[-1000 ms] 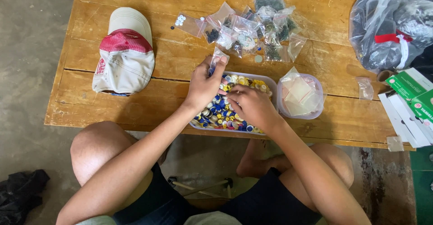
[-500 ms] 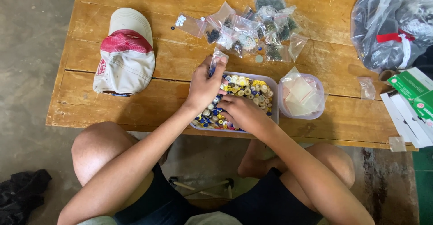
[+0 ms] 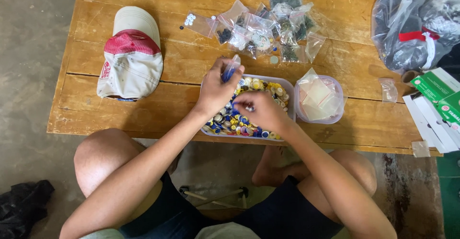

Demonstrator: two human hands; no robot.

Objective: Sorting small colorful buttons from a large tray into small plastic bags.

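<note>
Left hand (image 3: 214,89) pinched shut on small clear bag (image 3: 231,68), held upright for filling; right hand (image 3: 261,110) fingers closed on button over tray (image 3: 289,86) near table's (image 3: 96,119) front edge

The left hand (image 3: 214,89) and right hand (image 3: 261,110) cover the middle of the tray of buttons (image 3: 282,91), so the buttons under them are hidden, and whatever the right fingertips pinch is too small to tell. The small clear bag (image 3: 231,68) in the left hand is partly hidden by its fingers. At the right edge the large plastic sack (image 3: 412,23) and the green-and-white boxes (image 3: 438,95) are cut off, and the worktop (image 3: 143,114) runs out at the top.
</note>
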